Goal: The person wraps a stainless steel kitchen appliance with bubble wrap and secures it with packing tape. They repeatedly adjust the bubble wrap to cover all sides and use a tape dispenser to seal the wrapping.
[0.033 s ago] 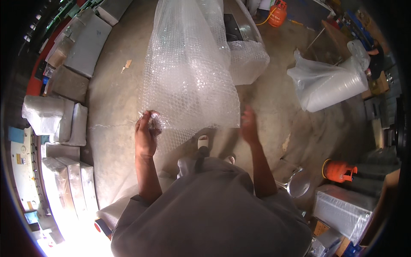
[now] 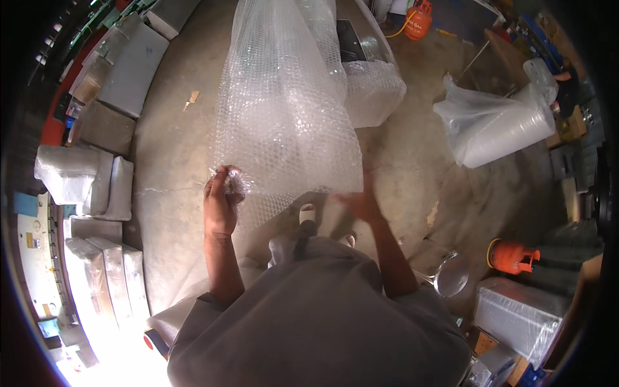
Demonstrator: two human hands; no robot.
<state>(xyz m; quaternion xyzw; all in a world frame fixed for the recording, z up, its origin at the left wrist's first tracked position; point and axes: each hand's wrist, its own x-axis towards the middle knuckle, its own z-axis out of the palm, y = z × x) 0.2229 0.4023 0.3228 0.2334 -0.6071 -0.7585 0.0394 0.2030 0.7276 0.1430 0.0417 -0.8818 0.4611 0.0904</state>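
A large sheet of clear bubble wrap [image 2: 284,122] stretches away from me, its near edge hanging in front of my body. My left hand [image 2: 220,201] is closed on the sheet's near left edge, where the plastic is bunched against the fingers. By the near right corner, my right hand [image 2: 362,205] is blurred by motion, its fingers apart; whether it touches the plastic I cannot tell. Beyond the sheet on the right lies a long metal appliance [image 2: 380,45] with a dark panel, its near end covered in bubble wrap [image 2: 377,93].
A big roll of bubble wrap [image 2: 506,132] lies on the floor to the right. Two orange gas cylinders [image 2: 512,257] stand at the right and far right. A round-topped stool [image 2: 450,274] is beside me. Wrapped boxes [image 2: 116,271] line the left.
My right hand has turned inward, its fingers swinging left under the sheet's right corner. My left hand keeps its hold in the same place.
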